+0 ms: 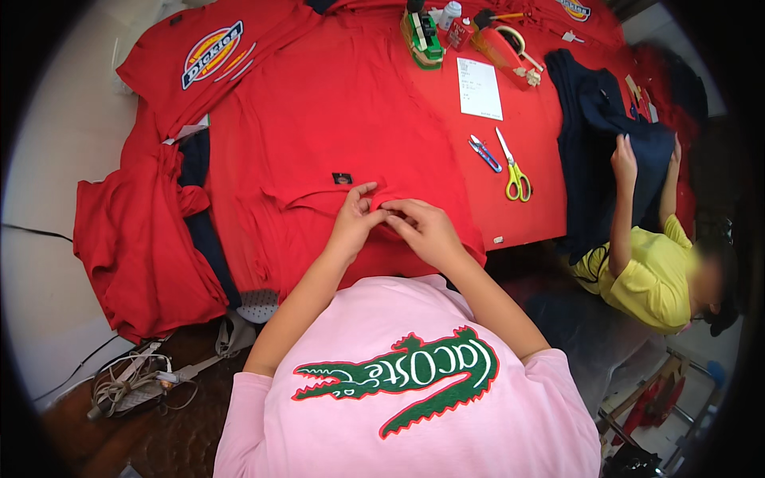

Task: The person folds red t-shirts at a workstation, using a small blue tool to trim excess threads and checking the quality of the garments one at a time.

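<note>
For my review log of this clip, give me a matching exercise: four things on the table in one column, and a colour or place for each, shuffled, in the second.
Things:
1. scissors
2. sheet of paper
3. navy garment
4. red shirt

Colour or place:
A. white, lying beyond the scissors
B. pinched by the left hand and right hand
C. yellow-green handles
D. under the hands of the co-worker in yellow

Pairs: 1-C, 2-A, 3-D, 4-B

Both hands (390,219) together, fingertips pinching.
</note>
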A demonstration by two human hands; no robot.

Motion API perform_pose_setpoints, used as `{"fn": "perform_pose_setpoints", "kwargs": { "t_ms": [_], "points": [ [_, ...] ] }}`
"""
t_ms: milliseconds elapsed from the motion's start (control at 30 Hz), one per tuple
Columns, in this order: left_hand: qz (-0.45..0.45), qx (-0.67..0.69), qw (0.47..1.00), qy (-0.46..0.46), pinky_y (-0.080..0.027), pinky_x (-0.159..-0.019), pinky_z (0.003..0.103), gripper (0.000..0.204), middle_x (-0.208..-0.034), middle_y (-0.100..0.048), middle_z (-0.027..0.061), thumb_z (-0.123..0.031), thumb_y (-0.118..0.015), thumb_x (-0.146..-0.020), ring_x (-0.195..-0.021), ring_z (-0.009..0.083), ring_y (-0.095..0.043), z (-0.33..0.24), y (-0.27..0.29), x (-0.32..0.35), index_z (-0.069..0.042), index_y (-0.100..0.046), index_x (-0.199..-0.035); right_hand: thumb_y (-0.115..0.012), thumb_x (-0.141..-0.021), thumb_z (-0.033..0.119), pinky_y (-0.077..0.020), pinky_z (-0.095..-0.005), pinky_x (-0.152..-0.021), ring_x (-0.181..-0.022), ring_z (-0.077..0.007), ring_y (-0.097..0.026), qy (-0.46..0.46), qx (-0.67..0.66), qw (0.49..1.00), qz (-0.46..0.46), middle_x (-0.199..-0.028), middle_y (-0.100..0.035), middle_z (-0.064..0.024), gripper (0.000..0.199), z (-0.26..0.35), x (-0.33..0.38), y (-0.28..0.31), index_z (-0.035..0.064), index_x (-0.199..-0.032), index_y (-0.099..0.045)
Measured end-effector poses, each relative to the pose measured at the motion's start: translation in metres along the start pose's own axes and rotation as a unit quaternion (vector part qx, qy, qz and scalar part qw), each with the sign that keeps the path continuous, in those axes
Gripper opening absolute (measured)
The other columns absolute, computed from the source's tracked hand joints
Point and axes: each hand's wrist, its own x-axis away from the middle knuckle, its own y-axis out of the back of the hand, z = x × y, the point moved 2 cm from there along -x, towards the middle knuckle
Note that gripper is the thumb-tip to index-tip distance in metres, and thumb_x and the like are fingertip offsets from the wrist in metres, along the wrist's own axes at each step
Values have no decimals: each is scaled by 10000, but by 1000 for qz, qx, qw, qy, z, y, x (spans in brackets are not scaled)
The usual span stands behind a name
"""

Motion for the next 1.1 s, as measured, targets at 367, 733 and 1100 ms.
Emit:
{"fn": "perform_pose_setpoints", "kwargs": {
  "t_ms": [367,733,1100],
  "points": [
    [-35,-24,996,-76,-537,-934,248,380,-1105,-673,53,134,-680,-883,-1015,116,-653,42,56,-9,1,-607,-1231,-833,-786,128,-511,-441,-913,-1063,-351,-621,-3,353,925,-141,-1165,-625,-136,435,-88,125,48,54,-1155,-615],
    [-16,-14,998,-65,-533,-967,259,385,-1144,-676,81,145,-637,-885,-1053,131,-656,40,63,-12,7,-596,-1242,-719,-786,-12,-535,-422,-861,-932,-285,-643,36,342,935,-93,-1249,-652,-140,222,-106,137,44,77,-991,-721],
    [18,-464,854,-234,-469,-1049,343,275,-1231,-693,133,124,-538,-814,-1187,268,-651,-23,56,34,-21,-721,-960,-818,-803,213,-488,-411,-830,-961,-283,-640,47,398,911,-99,-1097,-684,-101,202,-79,145,96,72,-898,-710]
  ]
}}
